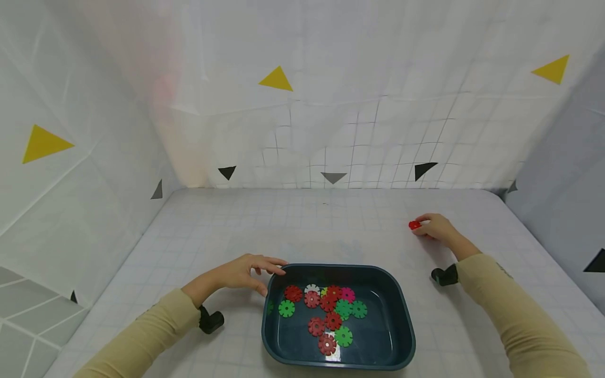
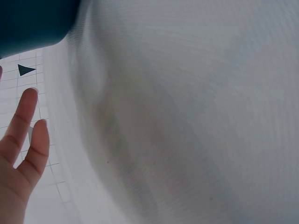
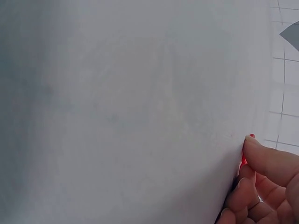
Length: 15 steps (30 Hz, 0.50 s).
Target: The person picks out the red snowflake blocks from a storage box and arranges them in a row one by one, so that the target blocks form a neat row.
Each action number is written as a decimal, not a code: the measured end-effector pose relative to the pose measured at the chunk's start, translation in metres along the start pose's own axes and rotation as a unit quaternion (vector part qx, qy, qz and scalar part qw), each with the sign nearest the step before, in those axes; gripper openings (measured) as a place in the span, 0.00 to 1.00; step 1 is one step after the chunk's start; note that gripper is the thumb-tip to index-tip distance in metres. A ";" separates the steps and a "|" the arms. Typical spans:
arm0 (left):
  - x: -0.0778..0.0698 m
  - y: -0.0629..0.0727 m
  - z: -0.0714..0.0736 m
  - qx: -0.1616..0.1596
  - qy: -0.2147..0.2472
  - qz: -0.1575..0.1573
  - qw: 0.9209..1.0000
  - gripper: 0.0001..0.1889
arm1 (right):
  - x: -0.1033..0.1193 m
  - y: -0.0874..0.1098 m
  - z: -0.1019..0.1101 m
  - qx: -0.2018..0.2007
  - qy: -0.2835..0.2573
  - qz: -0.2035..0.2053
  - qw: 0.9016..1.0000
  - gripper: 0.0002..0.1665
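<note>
Left wrist, tray [image 2: 35, 23] from outside, head view, toothed discs [image 1: 333, 321] inside

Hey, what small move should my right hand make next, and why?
I'd probably carry the small red notched plastic disc toward the dark blue rounded-rectangular plastic tray: your right hand already pinches it away from that tray, and the other multicoloured notched plastic discs in view all lie inside.
</note>
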<state>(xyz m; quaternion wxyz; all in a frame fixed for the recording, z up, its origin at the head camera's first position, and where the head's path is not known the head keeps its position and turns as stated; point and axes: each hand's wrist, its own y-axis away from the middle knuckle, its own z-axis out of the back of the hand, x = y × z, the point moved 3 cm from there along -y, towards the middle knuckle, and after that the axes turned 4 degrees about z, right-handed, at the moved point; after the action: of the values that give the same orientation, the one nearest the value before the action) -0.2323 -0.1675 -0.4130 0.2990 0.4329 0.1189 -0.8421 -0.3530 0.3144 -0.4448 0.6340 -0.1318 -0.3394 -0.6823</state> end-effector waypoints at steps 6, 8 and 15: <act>-0.001 0.000 0.000 0.000 0.001 0.003 1.000 0.28 | -0.003 -0.004 0.000 0.002 -0.008 -0.003 1.000 0.33; -0.001 0.000 0.000 0.000 0.001 0.004 1.000 0.28 | -0.004 -0.005 -0.001 0.001 -0.014 -0.009 1.000 0.33; 0.000 -0.001 0.000 -0.002 0.001 0.004 1.000 0.28 | 0.005 0.007 0.006 -0.003 -0.038 -0.011 0.999 0.35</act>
<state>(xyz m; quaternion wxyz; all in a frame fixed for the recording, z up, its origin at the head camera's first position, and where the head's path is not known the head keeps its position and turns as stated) -0.2328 -0.1671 -0.4134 0.3029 0.4337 0.1192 -0.8402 -0.3485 0.3143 -0.4351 0.6126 -0.1561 -0.3628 -0.6846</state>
